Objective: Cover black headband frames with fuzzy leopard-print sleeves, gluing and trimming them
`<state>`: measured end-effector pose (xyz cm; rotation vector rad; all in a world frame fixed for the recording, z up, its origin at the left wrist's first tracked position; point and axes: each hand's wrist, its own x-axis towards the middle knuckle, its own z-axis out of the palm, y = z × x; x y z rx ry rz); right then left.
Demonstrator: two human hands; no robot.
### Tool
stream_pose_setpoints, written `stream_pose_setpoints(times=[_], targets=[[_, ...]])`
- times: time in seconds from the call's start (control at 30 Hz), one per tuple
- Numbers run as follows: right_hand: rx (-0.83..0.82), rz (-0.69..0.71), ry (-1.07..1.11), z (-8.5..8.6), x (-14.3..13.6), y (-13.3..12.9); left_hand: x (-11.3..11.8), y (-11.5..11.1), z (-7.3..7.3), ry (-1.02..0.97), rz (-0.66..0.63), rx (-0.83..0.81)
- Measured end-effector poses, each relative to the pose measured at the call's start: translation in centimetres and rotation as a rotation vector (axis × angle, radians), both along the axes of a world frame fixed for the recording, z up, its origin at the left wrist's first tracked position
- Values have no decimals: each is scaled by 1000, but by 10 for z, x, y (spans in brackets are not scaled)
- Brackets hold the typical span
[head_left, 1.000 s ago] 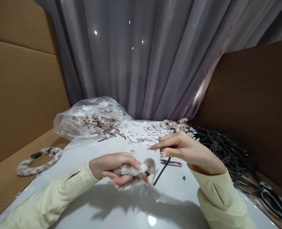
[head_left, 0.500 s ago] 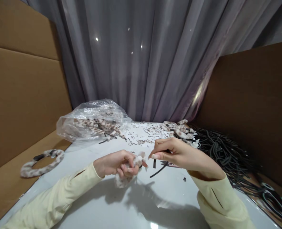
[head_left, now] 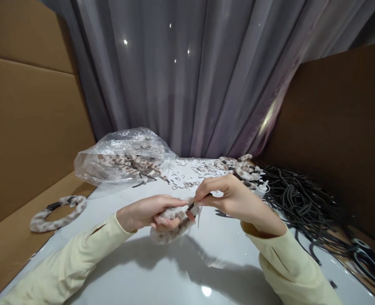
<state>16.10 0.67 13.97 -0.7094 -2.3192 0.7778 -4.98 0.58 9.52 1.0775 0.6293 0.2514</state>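
My left hand [head_left: 157, 214] is wrapped round a furry white-and-brown spotted tube [head_left: 171, 233], whose lower part hangs below the fingers. Close against it, my right hand [head_left: 221, 192] pinches a short black piece [head_left: 191, 206] between thumb and fingertips. That piece meets the end of the furry tube by my left fingertips; whether it goes inside cannot be made out. Dark pointed blades [head_left: 223, 214] lie on the table, partly hidden behind my right hand.
A spotted furry ring [head_left: 59, 214] lies at the left edge. Behind stand a clear plastic bag [head_left: 124, 156] of furry strips, scattered paper-like scraps [head_left: 190, 184], more furry rings [head_left: 244, 171] and a small white bottle [head_left: 262, 189]. Black cords [head_left: 301, 203] are heaped right, near scissors [head_left: 370, 258]. Cardboard walls [head_left: 31, 118] flank the table.
My right hand has moved left and brought the short black piece against the furry tube. The longer black strip no longer hangs below that hand. My left hand keeps its hold.
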Motion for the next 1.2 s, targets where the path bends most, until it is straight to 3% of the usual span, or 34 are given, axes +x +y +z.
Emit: stream_pose_setpoints(times=[0.2,0.67,0.87,1.1,1.2], targets=[[183,34,85,-8,-6,2,1,-1,0,-77,95,92],[382,31,110,-15,-12,3,-3,0,4,-151,42,133],[406,48,121,-18,-13,3,-1,-3,7,-75,57,188],[392,72,86,-17,-15,2,5,-17,13,113,151,438],[413,93,81,-16,-14,1,4,-18,13,166,126,473]])
